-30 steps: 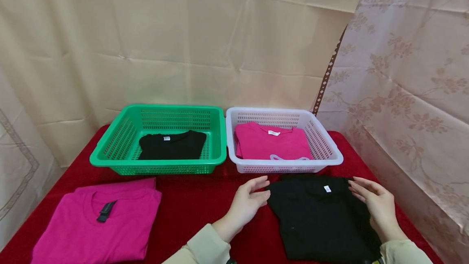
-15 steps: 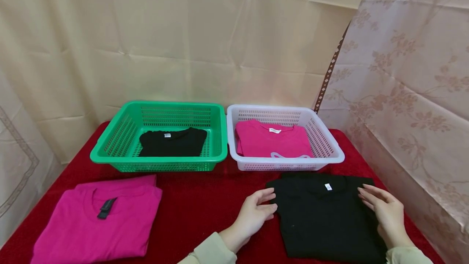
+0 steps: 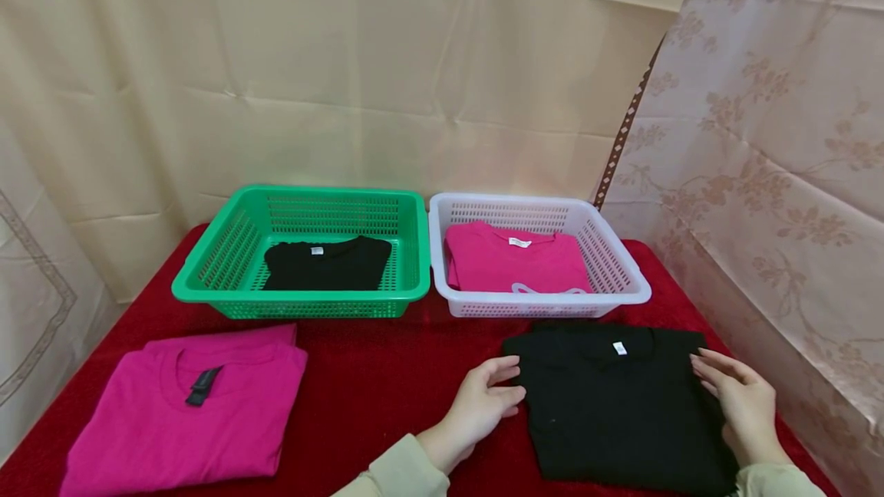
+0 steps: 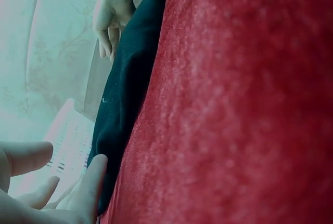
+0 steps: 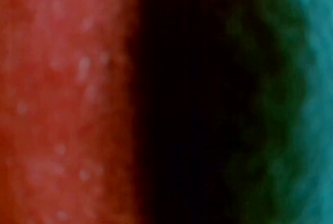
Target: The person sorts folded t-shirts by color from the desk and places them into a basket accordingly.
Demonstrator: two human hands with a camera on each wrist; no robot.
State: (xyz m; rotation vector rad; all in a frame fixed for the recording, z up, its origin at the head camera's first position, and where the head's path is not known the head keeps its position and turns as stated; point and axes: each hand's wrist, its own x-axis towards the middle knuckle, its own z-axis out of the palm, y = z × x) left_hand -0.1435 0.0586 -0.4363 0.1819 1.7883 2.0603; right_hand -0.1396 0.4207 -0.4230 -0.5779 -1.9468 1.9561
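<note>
A folded black T-shirt (image 3: 621, 413) with a small white neck label lies at the front right. At its left edge is my left hand (image 3: 476, 405), fingers loosely extended with the fingertips right at the fabric. My right hand (image 3: 746, 405) is by the opposite edge, its relaxed fingers reaching over that side. In the left wrist view, a fingertip (image 4: 97, 169) of the left hand overlaps the side of the black T-shirt (image 4: 130, 73), and the right hand (image 4: 115, 16) shows beyond it. The right wrist view is a close blur of red and dark fabric.
A folded magenta T-shirt (image 3: 200, 420) lies at the front left. Behind, a green basket (image 3: 300, 297) holds a black garment (image 3: 328, 265), and a white basket (image 3: 539, 301) beside it holds a pink one (image 3: 511, 259). Red cloth (image 3: 387, 382) covers the table; curtains hang around.
The right hand has slid outward to the right edge of the black T-shirt, and the shirt's right side lies wider. The left hand has shifted slightly right and down in view.
</note>
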